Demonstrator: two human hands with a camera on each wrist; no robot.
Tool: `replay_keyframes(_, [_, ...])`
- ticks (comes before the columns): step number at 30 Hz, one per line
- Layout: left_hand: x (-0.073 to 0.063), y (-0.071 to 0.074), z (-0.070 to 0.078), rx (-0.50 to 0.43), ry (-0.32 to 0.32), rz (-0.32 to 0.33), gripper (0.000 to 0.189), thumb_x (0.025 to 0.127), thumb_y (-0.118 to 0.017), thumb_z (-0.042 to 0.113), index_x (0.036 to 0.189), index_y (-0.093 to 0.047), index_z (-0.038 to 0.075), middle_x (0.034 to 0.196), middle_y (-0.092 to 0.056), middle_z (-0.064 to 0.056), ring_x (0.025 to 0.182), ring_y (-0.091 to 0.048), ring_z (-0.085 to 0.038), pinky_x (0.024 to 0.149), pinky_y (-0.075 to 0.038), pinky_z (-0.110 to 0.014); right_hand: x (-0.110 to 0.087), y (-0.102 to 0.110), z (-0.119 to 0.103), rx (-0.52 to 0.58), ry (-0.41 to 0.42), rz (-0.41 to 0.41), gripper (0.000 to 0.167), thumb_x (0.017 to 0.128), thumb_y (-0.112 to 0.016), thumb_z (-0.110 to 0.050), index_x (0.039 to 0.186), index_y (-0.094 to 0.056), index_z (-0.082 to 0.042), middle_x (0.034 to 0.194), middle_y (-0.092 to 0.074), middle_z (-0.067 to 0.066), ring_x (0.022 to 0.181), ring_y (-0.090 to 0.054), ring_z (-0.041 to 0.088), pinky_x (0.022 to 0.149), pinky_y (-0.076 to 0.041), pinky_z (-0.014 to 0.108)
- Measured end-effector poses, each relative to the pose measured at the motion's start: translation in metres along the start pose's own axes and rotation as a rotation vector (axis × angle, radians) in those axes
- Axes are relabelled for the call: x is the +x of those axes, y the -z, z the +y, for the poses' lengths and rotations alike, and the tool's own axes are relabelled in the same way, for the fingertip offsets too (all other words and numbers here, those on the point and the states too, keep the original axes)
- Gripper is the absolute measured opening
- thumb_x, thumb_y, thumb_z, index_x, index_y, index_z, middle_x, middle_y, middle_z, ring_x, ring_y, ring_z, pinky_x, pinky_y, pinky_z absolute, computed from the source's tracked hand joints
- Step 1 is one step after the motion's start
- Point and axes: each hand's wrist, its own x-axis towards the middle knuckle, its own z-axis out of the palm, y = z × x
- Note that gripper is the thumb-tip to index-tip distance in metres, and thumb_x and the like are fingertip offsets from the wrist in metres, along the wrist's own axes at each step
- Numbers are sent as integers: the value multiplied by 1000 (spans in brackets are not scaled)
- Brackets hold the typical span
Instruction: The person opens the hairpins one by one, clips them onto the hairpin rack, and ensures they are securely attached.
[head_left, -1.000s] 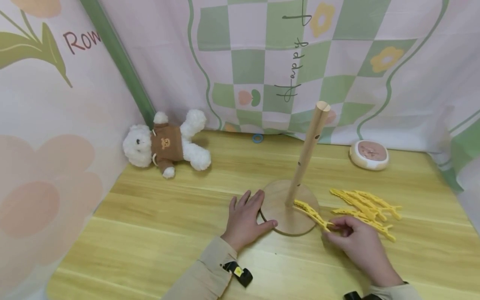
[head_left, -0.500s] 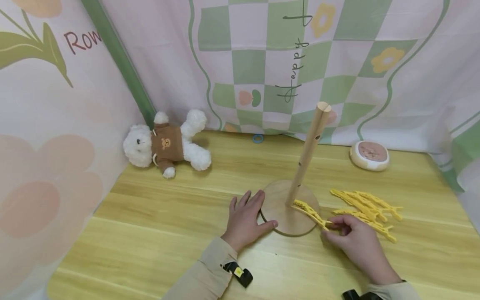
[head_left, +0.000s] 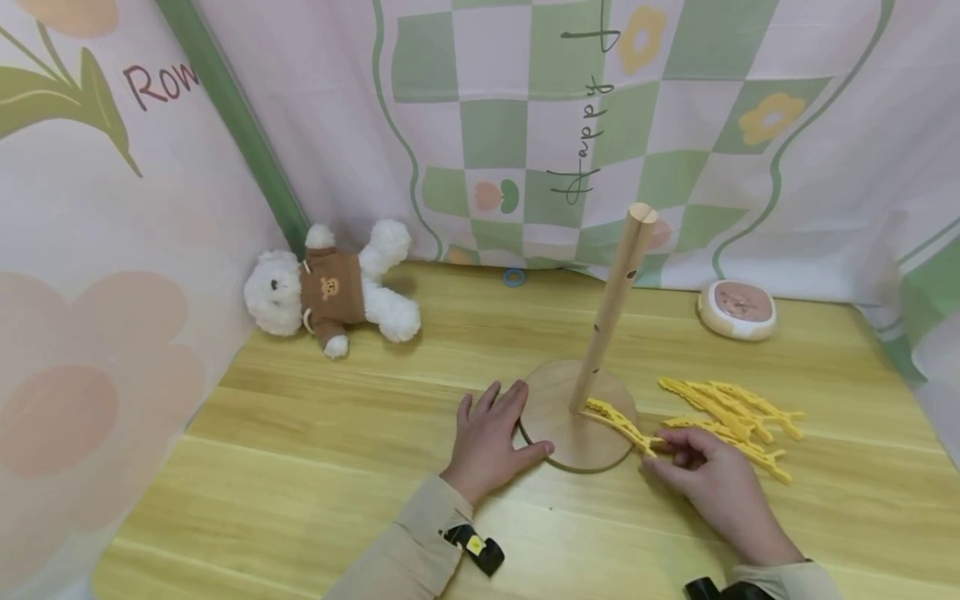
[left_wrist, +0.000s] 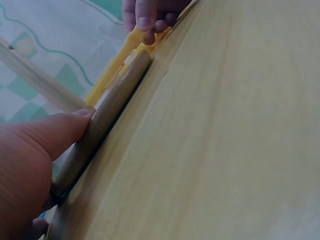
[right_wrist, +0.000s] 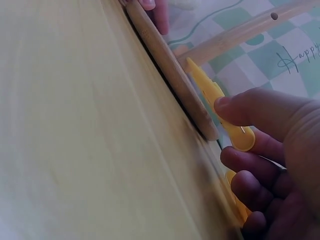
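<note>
My right hand pinches the tail end of a yellow hair clip between thumb and fingers. The clip's toothed tip points at the foot of a wooden post, over the round wooden base. In the right wrist view the clip slants along the base's edge, its tip overlapping the post's foot. My left hand rests on the left side of the base, fingers spread and straight; its thumb presses the rim in the left wrist view. The post stands upright, with several dark holes along it.
Several more yellow hair clips lie in a loose pile just beyond my right hand. A white plush toy in a brown shirt lies at the back left. At the back are a small blue ring and a white-and-pink device.
</note>
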Motion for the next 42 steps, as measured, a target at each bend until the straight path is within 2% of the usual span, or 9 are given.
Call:
replay_keyframes(11, [-1,1,2,1,1,0,91,89,-61,67,158,-33,14,161,-34,1,150,-26,-30,119,-11,-61,1,1,5,25,44,37,34,78,-88,-20,107,-76,-8,87,-71,-1,71,-58,3,60,-49,16])
replay_keyframes(30, [-2,0,1,1,-8,11,91,89,-62,66,157,-34,13,161,-36,1,149,-27,-31,118,-13,-62,1,3,2,26,-3,9,37,81,-86,-25,112,-75,-8,91,-71,0,75,-58,4,62,-50,17])
replay_keyframes(42, [-1,1,2,-2,-4,3,91,89,-62,66,158,-33,13,161,-35,1,150,-26,-31,118,-11,-62,4,2,1,-4,5,5,38,80,-86,-28,112,-76,-9,88,-69,-1,74,-58,4,63,-50,18])
